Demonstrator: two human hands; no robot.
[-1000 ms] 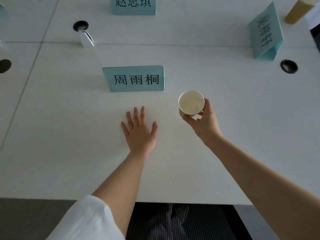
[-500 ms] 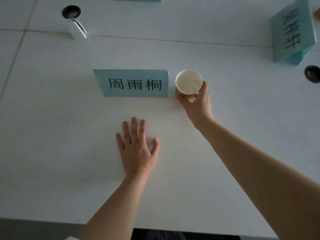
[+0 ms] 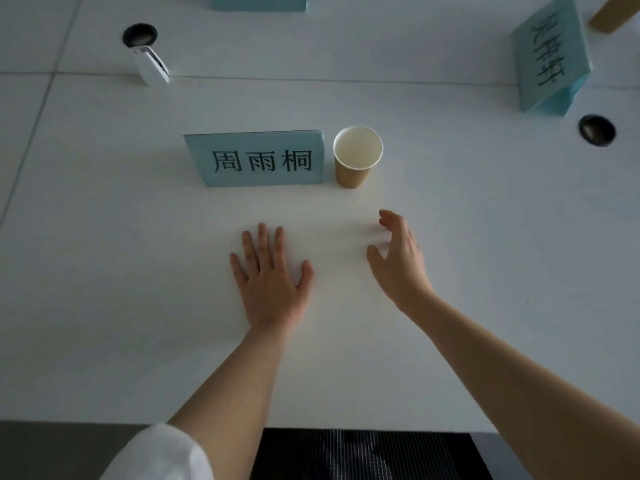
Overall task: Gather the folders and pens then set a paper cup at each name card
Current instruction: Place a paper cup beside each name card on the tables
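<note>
A brown paper cup (image 3: 356,157) with a white inside stands upright on the white table (image 3: 485,306), just right of a light blue name card (image 3: 258,160) with black characters. My right hand (image 3: 398,261) hovers below the cup with fingers spread and holds nothing. Flat on the table, below the name card, lies my left hand (image 3: 272,275), palm down with fingers apart. A second blue name card (image 3: 550,60) stands at the far right. The bottom edge of a third name card (image 3: 259,3) shows at the top.
Two black cable holes, the left hole (image 3: 139,34) and the right hole (image 3: 596,129), are set into the table. A small white object (image 3: 152,67) stands by the left hole. A brown cup-like item (image 3: 611,15) sits at the top right corner. The table's near edge runs along the bottom.
My right hand set the paper cup down beside the name card, let go and drew back toward me. The left hand stayed flat on the table.
</note>
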